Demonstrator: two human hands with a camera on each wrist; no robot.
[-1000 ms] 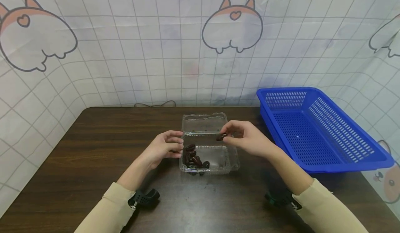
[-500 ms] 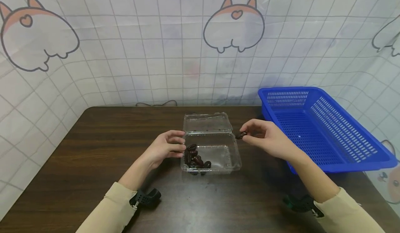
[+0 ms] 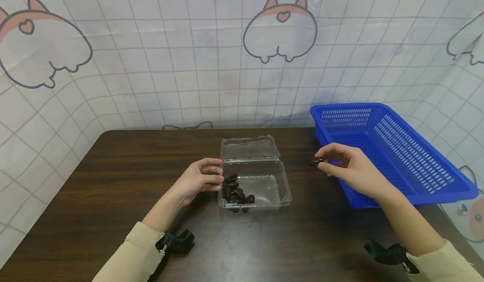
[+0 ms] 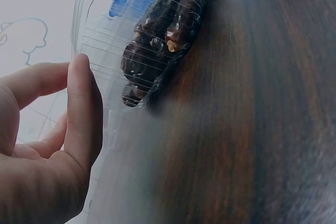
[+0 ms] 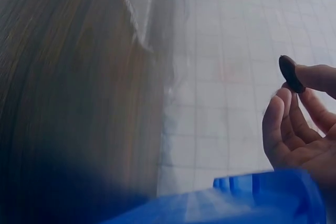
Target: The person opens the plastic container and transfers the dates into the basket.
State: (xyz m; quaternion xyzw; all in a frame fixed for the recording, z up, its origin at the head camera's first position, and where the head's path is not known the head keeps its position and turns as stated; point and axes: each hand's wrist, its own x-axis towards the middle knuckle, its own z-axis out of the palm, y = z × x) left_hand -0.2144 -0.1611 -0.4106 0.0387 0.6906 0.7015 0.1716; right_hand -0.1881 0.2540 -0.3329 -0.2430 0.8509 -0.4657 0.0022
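My right hand (image 3: 355, 168) pinches a dark brown date (image 3: 316, 162) between thumb and fingertips, held above the table beside the left rim of the blue basket (image 3: 340, 185). The right wrist view shows the date (image 5: 290, 73) sticking out past the thumb. My left hand (image 3: 198, 180) touches the left side of a clear plastic clamshell box (image 3: 264, 185) with loosely bent fingers. The box stands with its lid (image 3: 249, 149) folded back. Several dates (image 3: 235, 193) lie heaped in its left part; the left wrist view shows these dates (image 4: 160, 35) through the box wall.
The blue basket is slotted and stands at the table's right side. A dark wooden table (image 3: 124, 168) carries everything. Behind it hangs a white gridded cloth (image 3: 170, 55) with cartoon drawings. A thin cable (image 3: 187, 126) lies along the back edge.
My right hand has moved right with the date, from above the box to beside the blue basket's left rim. My left hand has stayed at the box.
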